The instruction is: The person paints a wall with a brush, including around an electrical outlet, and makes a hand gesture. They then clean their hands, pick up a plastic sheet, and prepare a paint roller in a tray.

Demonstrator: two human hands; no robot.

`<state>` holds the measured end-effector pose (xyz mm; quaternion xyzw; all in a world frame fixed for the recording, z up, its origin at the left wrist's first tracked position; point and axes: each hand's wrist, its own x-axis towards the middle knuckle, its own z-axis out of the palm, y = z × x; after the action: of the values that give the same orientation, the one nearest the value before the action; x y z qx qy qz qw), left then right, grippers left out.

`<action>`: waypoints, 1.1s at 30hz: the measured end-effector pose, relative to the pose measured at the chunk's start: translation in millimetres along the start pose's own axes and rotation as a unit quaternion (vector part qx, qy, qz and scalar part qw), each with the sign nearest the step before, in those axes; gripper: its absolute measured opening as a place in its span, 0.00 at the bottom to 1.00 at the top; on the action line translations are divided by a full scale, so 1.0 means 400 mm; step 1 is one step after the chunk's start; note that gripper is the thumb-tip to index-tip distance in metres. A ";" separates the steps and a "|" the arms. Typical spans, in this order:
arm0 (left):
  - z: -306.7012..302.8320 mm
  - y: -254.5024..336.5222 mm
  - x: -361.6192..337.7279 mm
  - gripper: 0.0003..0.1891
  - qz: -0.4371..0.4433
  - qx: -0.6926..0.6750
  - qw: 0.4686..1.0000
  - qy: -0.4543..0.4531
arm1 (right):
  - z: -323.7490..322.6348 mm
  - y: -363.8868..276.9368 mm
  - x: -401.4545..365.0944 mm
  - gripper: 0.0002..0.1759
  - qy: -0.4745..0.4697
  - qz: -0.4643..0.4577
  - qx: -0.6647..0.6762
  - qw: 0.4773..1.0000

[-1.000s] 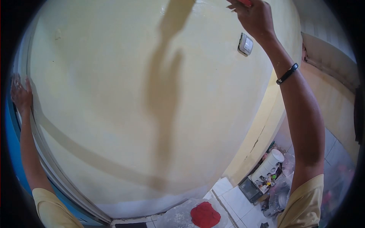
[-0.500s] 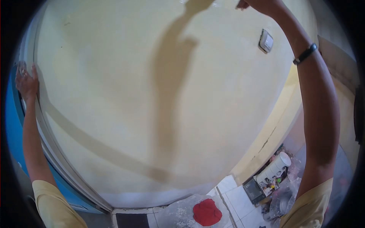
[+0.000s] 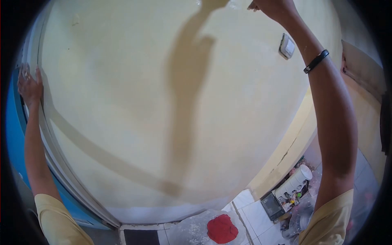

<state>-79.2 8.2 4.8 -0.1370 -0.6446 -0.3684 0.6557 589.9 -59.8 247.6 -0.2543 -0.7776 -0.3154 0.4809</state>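
On the far left my left hand (image 3: 30, 86) rests with fingers apart against the door frame (image 3: 42, 118), beside a blue door (image 3: 14, 122). It holds nothing that I can see. High at the top edge, my right hand (image 3: 275, 9) is close to the pale yellow wall (image 3: 122, 102), its fingers curled together. Whatever it may hold is hidden or too small to name. A dark band (image 3: 316, 61) circles the right wrist. To that hand's lower right, a white light switch (image 3: 287, 46) is mounted on the wall. Shadows of my arms fall across the wall.
Below, a red bundle (image 3: 222, 229) lies on clear plastic (image 3: 188, 228) over the tiled floor. At lower right are a white perforated container (image 3: 292, 181), a dark framed box (image 3: 272, 206) and assorted clutter. A dark square (image 3: 141, 237) lies by the wall's foot.
My right hand and forearm have shifted slightly to the left. My left hand stays at the door frame.
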 end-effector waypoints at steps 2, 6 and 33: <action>-0.013 0.004 -0.007 0.31 -0.007 0.026 1.000 -0.011 | 0.019 0.003 0.002 0.10 -0.004 0.016 0.001 1.000; -0.015 0.010 0.014 0.31 0.030 -0.052 0.997 0.042 | -0.027 0.010 0.039 0.13 -0.047 0.041 0.023 0.998; -0.083 0.038 0.002 0.30 0.001 0.085 0.993 -0.085 | -0.019 -0.022 -0.082 0.10 -0.012 0.003 -0.015 1.000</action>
<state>-44.6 -3.2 5.5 -0.1121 -0.7268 -0.2985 0.6083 601.7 -74.4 218.4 -0.2671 -0.7778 -0.3226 0.4686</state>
